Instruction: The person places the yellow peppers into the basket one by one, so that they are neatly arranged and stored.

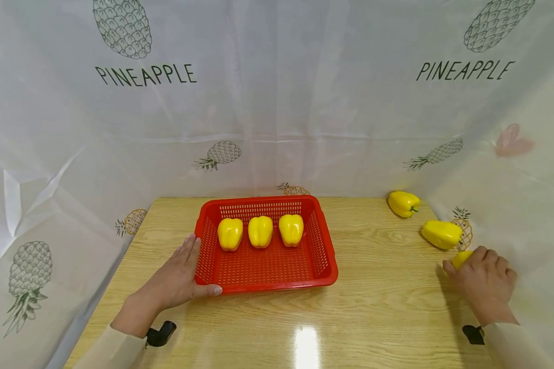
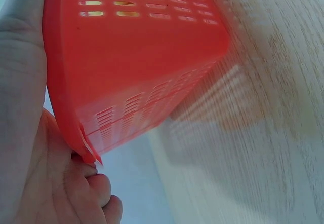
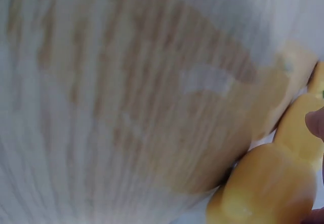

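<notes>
Three yellow bell peppers [image 1: 260,231] stand in a row in a red basket [image 1: 268,287]. My left hand [image 1: 177,277] rests at the basket's front left corner, fingers along the left side, thumb on the front rim; the left wrist view shows the hand [image 2: 61,183] against the rim of the basket [image 2: 136,46]. At the far right my right hand [image 1: 485,277] grips a yellow pepper [image 1: 462,259], mostly hidden beneath it. In the right wrist view, that pepper [image 3: 271,183] is beside fingers [image 3: 316,123] at the frame's edge.
Two more yellow peppers lie on the table's right side, one [image 1: 442,234] just beyond my right hand and another [image 1: 403,204] near the back edge. A pineapple-print sheet [image 1: 277,102] hangs behind and beside the wooden table [image 1: 374,307].
</notes>
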Tool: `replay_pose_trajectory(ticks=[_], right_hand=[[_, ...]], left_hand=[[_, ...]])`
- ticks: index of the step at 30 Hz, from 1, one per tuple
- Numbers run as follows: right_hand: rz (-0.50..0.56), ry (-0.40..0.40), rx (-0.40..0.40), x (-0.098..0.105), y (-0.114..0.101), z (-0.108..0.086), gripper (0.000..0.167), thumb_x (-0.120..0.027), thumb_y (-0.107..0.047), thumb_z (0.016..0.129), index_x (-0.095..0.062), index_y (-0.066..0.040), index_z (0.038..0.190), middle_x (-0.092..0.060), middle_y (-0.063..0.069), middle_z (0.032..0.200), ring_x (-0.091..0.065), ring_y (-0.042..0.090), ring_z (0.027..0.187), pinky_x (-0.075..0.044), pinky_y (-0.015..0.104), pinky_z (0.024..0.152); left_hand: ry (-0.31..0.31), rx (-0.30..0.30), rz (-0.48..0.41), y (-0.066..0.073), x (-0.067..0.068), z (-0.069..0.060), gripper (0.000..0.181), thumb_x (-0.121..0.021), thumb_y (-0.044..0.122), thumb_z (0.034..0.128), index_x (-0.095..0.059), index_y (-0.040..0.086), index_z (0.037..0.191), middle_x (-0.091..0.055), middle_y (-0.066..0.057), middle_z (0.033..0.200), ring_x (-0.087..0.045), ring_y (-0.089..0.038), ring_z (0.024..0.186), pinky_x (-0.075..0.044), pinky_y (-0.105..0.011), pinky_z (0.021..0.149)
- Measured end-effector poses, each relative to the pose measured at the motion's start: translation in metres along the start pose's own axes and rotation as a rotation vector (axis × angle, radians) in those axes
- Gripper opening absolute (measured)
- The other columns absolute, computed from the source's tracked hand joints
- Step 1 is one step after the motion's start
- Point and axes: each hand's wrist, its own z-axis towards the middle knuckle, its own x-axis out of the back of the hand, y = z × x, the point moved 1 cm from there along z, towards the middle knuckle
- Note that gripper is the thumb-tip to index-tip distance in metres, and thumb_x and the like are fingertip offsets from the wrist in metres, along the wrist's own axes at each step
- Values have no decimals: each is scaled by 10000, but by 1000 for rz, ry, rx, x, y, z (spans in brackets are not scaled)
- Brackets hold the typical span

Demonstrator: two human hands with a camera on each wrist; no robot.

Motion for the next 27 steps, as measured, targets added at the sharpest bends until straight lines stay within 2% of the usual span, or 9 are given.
replay_pose_trajectory(ticks=[6, 14, 19, 23, 27], right_hand=[[-18, -18, -34, -3, 1, -1, 836, -576, -593, 1030, -349, 203, 914, -372, 350, 782, -421, 509, 713, -351, 558, 571], [-15, 8, -56, -6, -3, -5, 724, -569, -437, 1070, -336, 228, 904, -322, 357, 771, -385, 552, 708, -361, 622, 594], [21, -23, -64, -7, -3, -5, 721, -507, -398, 1094, -329, 300, 1074, -337, 469, 855, -395, 671, 800, -354, 698, 654], [28, -30, -49, -9, -4, -6, 713, -460, -372, 1108, -296, 318, 1177, -338, 531, 898, -389, 727, 825, -349, 735, 673], [46, 27, -23, -10, -8, -9, 632, -493, -354, 1093, -329, 256, 1059, -344, 446, 828, -400, 683, 783, -354, 712, 645]], left_hand=[[-5, 3, -7, 0, -1, 0, 1442, -611, 924, 761, -167, -149, 1617, -115, -358, 1710, -175, -545, 1576, -237, -668, 1257], [1, -1, -6, 0, -1, -1, 1436, -602, 924, 769, -165, -149, 1617, -119, -361, 1707, -186, -555, 1569, -257, -674, 1246], [-2, 0, -7, 0, -1, -1, 1441, -591, 934, 765, -166, -148, 1618, -118, -364, 1706, -186, -559, 1567, -255, -677, 1245], [0, -1, -4, 0, -1, -1, 1442, -588, 935, 765, -166, -150, 1617, -121, -366, 1705, -193, -560, 1565, -260, -676, 1245], [-1, -2, -1, 0, -1, 0, 1441, -583, 936, 768, -165, -152, 1616, -116, -366, 1706, -193, -557, 1567, -260, -673, 1246]])
